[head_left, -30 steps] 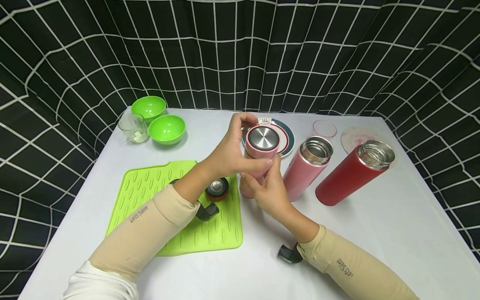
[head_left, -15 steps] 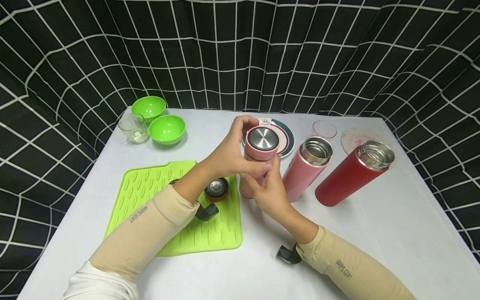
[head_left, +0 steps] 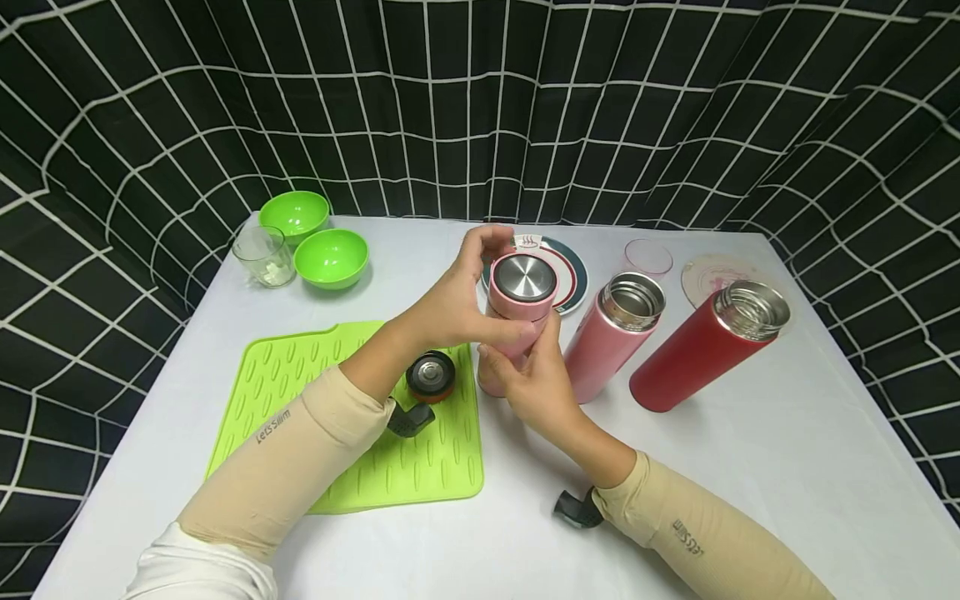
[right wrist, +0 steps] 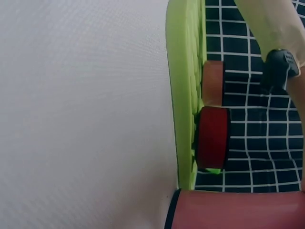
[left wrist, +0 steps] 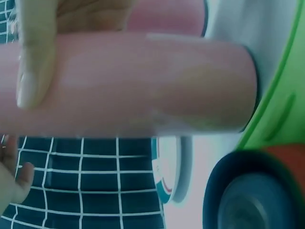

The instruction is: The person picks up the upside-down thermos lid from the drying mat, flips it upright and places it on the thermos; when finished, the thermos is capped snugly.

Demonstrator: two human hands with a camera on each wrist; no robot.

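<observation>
In the head view a pink thermos flask (head_left: 492, 382) stands upright, topped by a pink lid (head_left: 527, 283) with a round steel top. My left hand (head_left: 468, 304) curls round the lid from the left, with its thumb across the front near the seam. Lower down, my right hand (head_left: 538, 382) grips the flask body from the right. The left wrist view shows the flask (left wrist: 143, 86) sideways, with the right thumb (left wrist: 35, 71) over it. Right beside it stand a second pink flask (head_left: 611, 350) and a red flask (head_left: 693, 354), both without lids.
A green mat (head_left: 450, 467) on the left bears a black-topped red lid (head_left: 431, 377) and another lid (right wrist: 213, 83). Behind are green bowls (head_left: 332, 260), a glass (head_left: 262, 254), a rimmed plate (head_left: 572, 279), a clear glass (head_left: 648, 257) and a pale plate (head_left: 708, 271).
My left thumb has shifted slightly left across the flask's front. The right hand and the flask stay in about the same place.
</observation>
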